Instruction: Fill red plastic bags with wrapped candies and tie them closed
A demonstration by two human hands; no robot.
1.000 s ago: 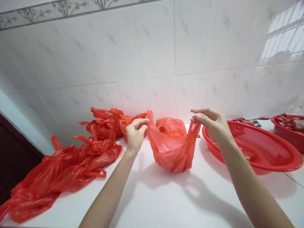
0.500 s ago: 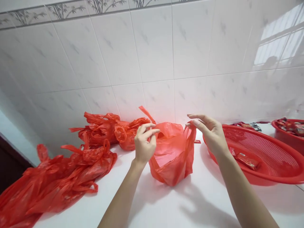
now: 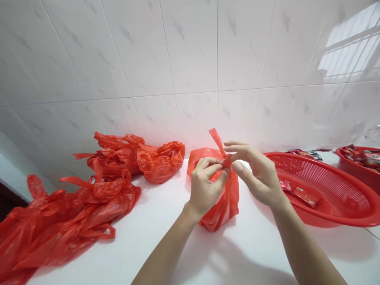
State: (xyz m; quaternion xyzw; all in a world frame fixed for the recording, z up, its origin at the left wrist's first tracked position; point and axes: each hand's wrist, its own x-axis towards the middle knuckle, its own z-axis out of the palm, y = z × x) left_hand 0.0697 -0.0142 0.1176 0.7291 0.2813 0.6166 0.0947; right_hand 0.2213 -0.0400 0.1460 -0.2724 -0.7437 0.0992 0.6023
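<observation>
A red plastic bag point(image 3: 221, 211) stands on the white table in front of me, its top gathered between my two hands. My left hand point(image 3: 207, 186) pinches the twisted handles from the left. From the right, the thumb and fingers of my right hand point(image 3: 257, 172) close on the same gathered plastic. One handle end sticks up above the fingers. What lies inside the bag is hidden.
At the right, a red perforated basket point(image 3: 353, 194) holds several red packets point(image 3: 305, 196); a second red basket point(image 3: 375, 172) with packets stands behind it. Tied red bags point(image 3: 162, 164) lie by the tiled wall, and crumpled red bags point(image 3: 59, 233) cover the left.
My hands have come together, drawing the bag's open top into a bunch between them. The view has tilted down slightly.
</observation>
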